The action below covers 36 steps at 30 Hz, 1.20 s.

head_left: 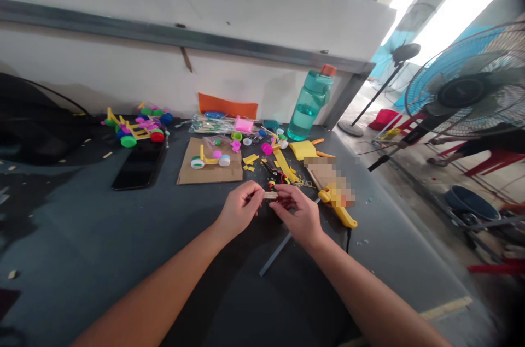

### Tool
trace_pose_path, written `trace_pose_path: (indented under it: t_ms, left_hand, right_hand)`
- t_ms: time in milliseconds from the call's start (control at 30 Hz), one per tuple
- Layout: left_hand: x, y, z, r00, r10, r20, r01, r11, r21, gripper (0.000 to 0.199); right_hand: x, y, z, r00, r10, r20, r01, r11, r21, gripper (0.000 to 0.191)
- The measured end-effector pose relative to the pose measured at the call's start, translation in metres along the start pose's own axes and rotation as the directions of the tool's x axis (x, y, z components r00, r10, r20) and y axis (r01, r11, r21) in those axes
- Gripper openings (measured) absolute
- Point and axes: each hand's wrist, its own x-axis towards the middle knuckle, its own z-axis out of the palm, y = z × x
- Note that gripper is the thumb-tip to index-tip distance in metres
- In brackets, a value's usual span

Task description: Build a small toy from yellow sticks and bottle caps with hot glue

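Between my two hands is a small pale wooden piece (270, 195), held level over the dark table (184, 259). My left hand (241, 207) pinches its left end between thumb and fingers. At the other end, the fingers and thumb of my right hand (298, 213) close on it. Just beyond my fingertips lie scissors (283, 176) and yellow strips (286, 165). A yellow glue gun (338, 209) rests to the right of my right hand, and a clear glue stick (275, 254) lies partly beneath that hand.
A small wheeled assembly (211, 158) sits on cardboard (188, 175), beside a black phone (137, 166). Behind are colourful wheeled pieces (141, 125), caps, packaged sticks (209, 124) and a teal bottle (305, 109). A large fan (459, 90) stands at the right.
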Motion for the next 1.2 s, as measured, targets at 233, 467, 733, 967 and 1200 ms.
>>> trace_pose_path:
  t_ms: [233,467,733,967,1200]
  left_hand:
    - [0.0,-0.002,0.004,0.997,-0.038,0.066,0.044,0.995,-0.09,0.03]
    - [0.001,-0.007,0.006,0.982,-0.122,0.144,0.149,0.969,-0.198,0.035]
    - [0.0,-0.006,0.007,0.99,-0.103,0.093,0.115,0.984,-0.134,0.033]
    - [0.0,-0.002,0.009,0.995,-0.078,0.058,0.082,0.994,-0.074,0.033]
    - [-0.004,-0.003,0.013,0.999,-0.047,0.016,0.048,0.998,-0.046,0.032]
  right_hand:
    - [0.0,0.003,-0.002,0.996,-0.086,-0.036,0.08,0.986,-0.146,0.017]
    - [0.0,0.003,-0.003,0.991,-0.122,-0.049,0.112,0.977,-0.18,0.014]
    - [0.001,0.002,-0.003,0.983,-0.179,-0.033,0.168,0.962,-0.216,0.013]
    - [0.002,0.0,-0.004,0.98,-0.195,-0.047,0.18,0.958,-0.222,0.012]
    - [0.001,-0.004,-0.003,0.988,-0.147,-0.056,0.134,0.973,-0.188,0.011]
